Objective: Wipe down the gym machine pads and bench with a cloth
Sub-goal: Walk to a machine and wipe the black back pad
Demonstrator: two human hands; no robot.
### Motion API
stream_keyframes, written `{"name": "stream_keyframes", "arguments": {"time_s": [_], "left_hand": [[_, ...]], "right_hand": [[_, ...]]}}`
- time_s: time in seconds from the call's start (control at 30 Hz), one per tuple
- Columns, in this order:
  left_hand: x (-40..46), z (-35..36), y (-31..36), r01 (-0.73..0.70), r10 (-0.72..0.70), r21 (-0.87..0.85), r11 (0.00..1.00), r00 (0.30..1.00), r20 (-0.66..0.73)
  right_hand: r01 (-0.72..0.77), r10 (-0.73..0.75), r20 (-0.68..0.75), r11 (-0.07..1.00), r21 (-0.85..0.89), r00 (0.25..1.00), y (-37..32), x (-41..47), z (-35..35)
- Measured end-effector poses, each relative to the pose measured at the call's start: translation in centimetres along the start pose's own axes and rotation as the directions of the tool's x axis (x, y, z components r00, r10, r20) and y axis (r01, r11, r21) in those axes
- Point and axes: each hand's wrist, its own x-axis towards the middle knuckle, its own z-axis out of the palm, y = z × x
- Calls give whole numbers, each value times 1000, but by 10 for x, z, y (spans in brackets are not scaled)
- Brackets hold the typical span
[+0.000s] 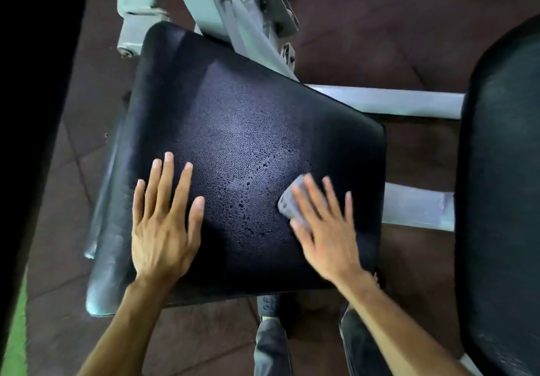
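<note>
On the black seat pad (248,148), toward its 4 o'clock corner, a small grey cloth (289,203) lies pressed flat beneath the fingers of the right hand (324,229). That hand is splayed, palm down, pinning the cloth rather than gripping it; it is motion-blurred. Left hand (163,221) rests flat and empty, fingers spread, near the pad's 8 o'clock edge, apparently bracing.

Step in hand, as judged: wiping the seat pad. Droplets (251,197) bead across the pad's middle, from centre down toward 6 o'clock, just left of the cloth. To do it well: sweep the cloth toward 9 o'clock through the wet band in overlapping passes, keep even palm pressure so the cloth does not bunch, then lift the left hand and cover the patch beneath it. Finish along the rolled edges.

Pad surface: pebbled vinyl, glossy, bright sheen at centre, dark toward the rim.

Outward: pale painted frame tubes (385,101) run from 12 to 3 o'clock. A second dark pad (502,200) stands at the 3 o'clock margin, dry-looking, not yet being wiped. Brown rubber floor (365,25) lies beneath everything.
</note>
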Motion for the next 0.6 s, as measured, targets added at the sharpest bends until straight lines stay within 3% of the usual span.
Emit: {"name": "stream_keyframes", "arguments": {"time_s": [0.1, 0.2, 0.27, 0.37, 0.47, 0.53, 0.6], "left_hand": [[1, 2, 2, 2, -2, 28, 1000, 1000, -1], [1, 5, 2, 2, -1, 43, 999, 1000, -21], [1, 6, 3, -5, 7, 47, 999, 1000, -29], [1, 4, 2, -1, 1, 41, 999, 1000, -20], [1, 2, 1, 5, -5, 24, 1000, 1000, -10], [1, 1, 4, 12, -12, 19, 1000, 1000, -5], [2, 1, 4, 13, -13, 23, 1000, 1000, 0]], "right_hand": [[-191, 195, -99, 980, 48, 976, -5, 59, -15], [-230, 243, -157, 968, 99, 957, -29, 104, -24], [-116, 135, -174, 987, 115, 976, -50, 105, -22], [162, -153, -99, 983, 87, 983, -80, 40, -2], [238, -237, -39, 971, 26, 971, -62, -41, 19], [145, -145, -31, 989, -6, 989, -28, -48, 22], [-103, 106, -76, 994, 44, 991, -5, -18, 15]]}}
